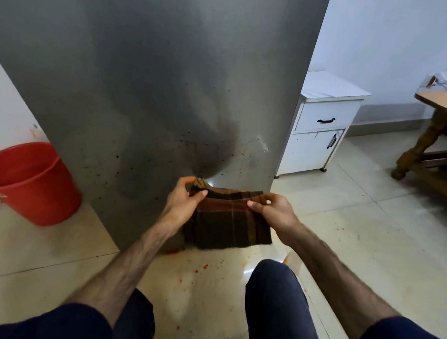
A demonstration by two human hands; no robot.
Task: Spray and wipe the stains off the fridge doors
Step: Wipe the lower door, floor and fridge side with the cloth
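Head view, looking down past two dark trouser knees: both forearms reach forward over the tiled floor [372, 234], where orange-red specks lie near the fridge's bottom corner. The left hand [181, 202] and right hand [275, 211] hold a dark checked cloth [229, 223] by its top edge, fingers and thumb of each pinching a corner so the fabric hangs spread between them, probably to fold it or find a clean face before wiping. The cloth hangs just in front of the lower edge of the grey fridge door [144, 69]. Small dark spots [181, 142] dot the door's lower part, so stains remain to wipe. No spray bottle shows. A red bucket [29, 180] stands on the floor left of the fridge; a white cabinet [322, 129] stands beyond its right edge.
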